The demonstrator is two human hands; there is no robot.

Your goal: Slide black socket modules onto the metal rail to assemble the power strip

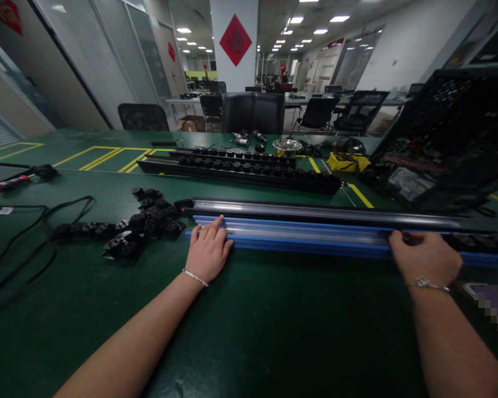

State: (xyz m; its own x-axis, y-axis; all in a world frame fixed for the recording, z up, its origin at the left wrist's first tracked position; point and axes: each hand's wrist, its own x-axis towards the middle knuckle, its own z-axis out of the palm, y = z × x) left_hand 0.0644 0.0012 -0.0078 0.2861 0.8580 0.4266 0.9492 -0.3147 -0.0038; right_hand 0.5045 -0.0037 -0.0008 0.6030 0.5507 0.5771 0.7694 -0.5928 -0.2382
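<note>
From here I can see a long, straight channel, the blue rail [299, 243], lying on the smooth green worktop [274, 326] in front of the person. Its edges are glossy blue, and a paler, shinier strip runs down the trough. Right behind it lies a black rail [315, 210] with a polished, rounded gleam along its length.

The left hand [208, 249] lies over the blue rail's left end, its grip open and the fingers laid across the near edge. Well along to the right, the right hand [427, 257] has its grip closed, thumb and fingers pinching a small black part [410, 239] at the trough. Between the hands the rail is uncovered; beyond the right one, chunky black pieces [477, 241] sit along it.

The blue rail's long axis goes side to side across the person's front, its right end angled slightly nearer, its trough facing up. Off the left end sits a jumbled heap of knobbly black modules [145, 221].
</note>
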